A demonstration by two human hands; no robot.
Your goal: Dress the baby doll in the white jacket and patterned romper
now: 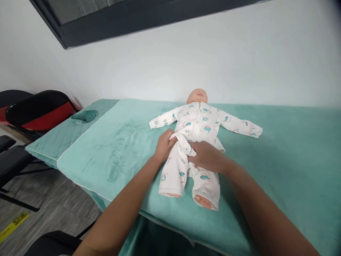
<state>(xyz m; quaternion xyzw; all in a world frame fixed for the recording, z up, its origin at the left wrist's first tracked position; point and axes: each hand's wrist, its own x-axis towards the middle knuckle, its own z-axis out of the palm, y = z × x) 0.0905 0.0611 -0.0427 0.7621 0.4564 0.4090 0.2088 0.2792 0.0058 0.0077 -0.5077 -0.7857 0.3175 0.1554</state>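
A baby doll (pixel 197 96) lies on its back, its head toward the wall. It wears a white printed baby jacket (pixel 204 122) with both sleeves spread wide, and matching baby pants (pixel 174 174); its toes show at the leg openings. My left hand (pixel 165 145) is closed on the pants' waistband at the doll's left-side hip in view, thumb over the cloth. My right hand (pixel 209 155) has its fingers curled on the bunched front of the waistband, partly hiding it. The jacket's lower edge lies just above both hands.
A green velvety cover (pixel 287 160) lies over the bed against the white wall (pixel 239 60). At the left are a quilted green section (pixel 66 131) and black-and-red chairs (pixel 48 110). Another dark chair (pixel 53 243) stands near the front edge. A dark-framed window (pixel 133 21) is above.
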